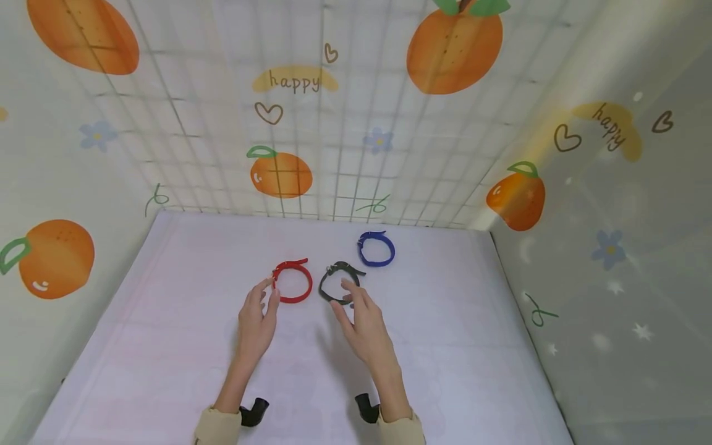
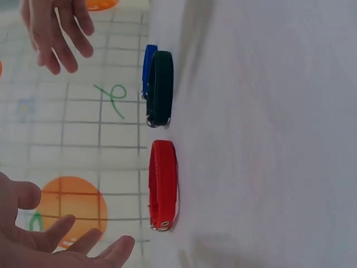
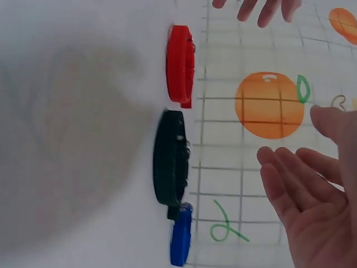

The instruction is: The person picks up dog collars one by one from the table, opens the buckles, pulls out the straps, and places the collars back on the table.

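Three buckled collars stand on their edges, each closed into a ring. The red collar (image 1: 295, 300) is at the left, the dark green collar (image 1: 321, 289) in the middle, and the smaller blue collar (image 1: 392, 253) farther back on the right. My left hand (image 1: 257, 324) is held above the surface, nearest the red collar, with its fingers loosely bent and nothing in them. Over the near side of the dark green collar, my right hand (image 1: 367, 330) hovers, thumb and fingers spread and holding nothing. Both wrist views show the hands apart from the collars.
A white-covered table (image 1: 445, 371) lies beneath the collars. Around it hang printed curtains (image 1: 211, 167) with orange fruit, and a wire grid shows through the back one. Black curved pieces (image 1: 254, 413) sit by both wrists, beside the beige cuffs (image 1: 219, 426).
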